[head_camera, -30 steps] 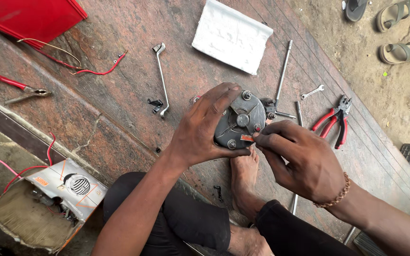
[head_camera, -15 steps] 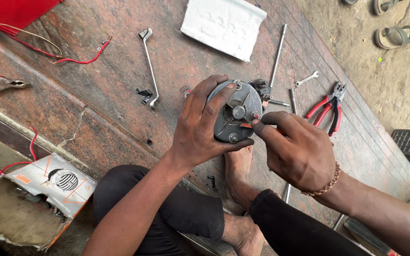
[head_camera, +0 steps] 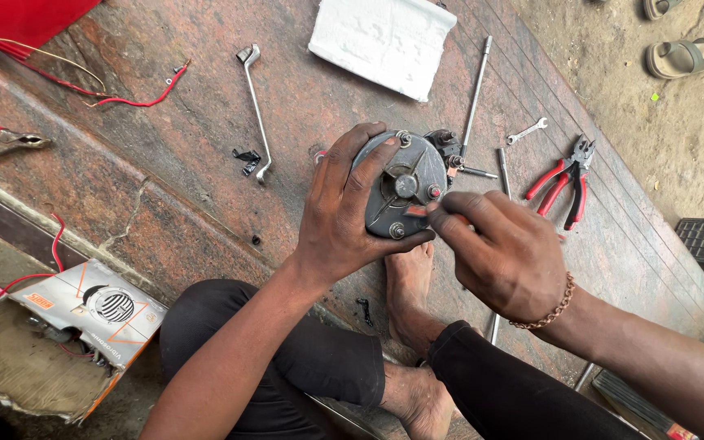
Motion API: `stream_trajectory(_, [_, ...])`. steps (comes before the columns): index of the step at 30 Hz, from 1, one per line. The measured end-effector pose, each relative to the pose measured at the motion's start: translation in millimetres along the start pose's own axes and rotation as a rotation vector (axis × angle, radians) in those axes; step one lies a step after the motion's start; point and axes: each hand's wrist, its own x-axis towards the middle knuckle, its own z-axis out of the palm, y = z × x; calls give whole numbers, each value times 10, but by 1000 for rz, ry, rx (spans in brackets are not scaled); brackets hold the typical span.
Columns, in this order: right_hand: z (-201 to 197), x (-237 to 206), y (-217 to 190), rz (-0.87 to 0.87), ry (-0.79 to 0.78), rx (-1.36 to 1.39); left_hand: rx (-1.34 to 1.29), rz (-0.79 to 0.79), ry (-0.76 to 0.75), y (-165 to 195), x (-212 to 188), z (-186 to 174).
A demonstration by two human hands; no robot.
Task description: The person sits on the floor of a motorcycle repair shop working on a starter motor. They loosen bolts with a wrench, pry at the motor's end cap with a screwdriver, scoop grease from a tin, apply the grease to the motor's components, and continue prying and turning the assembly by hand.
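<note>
The left hand (head_camera: pixel 344 220) grips a round grey horn unit (head_camera: pixel 405 187). The right hand (head_camera: pixel 502 253) pinches something small at its lower edge. Bolts remain fitted on its face; red pliers (head_camera: pixel 563 181) lie beyond the right hand.

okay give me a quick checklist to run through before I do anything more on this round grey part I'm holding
1. Left hand has a firm wrap on the round grey part: ok.
2. Right hand fingertips are on the part's lower right edge: ok.
3. What the right fingertips pinch there: cannot tell, too small.
4. Red-handled pliers lie within sight on the stone slab, right of the part: ok.
5. Small wrench and long rod lie apart from the hands: ok.
6. Bare foot sits right under the part, exposed if it drops: not ok.
</note>
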Motion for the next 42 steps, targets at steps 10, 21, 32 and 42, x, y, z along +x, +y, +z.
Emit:
stream_trajectory(10, [-45,-64,94,11,11,52,31,10,-23,79,68,-70])
stream_trajectory(21, [-98,-149,120,522,-168,417,-149,93,-296,-227,241,-258])
stream_trajectory(32, [-138,94,203,674,38,1124,160,-104,-37,370,-97,47])
stream_trajectory(42, [-323,181,390,411,-97,470,284,41,-244,281,115,-249])
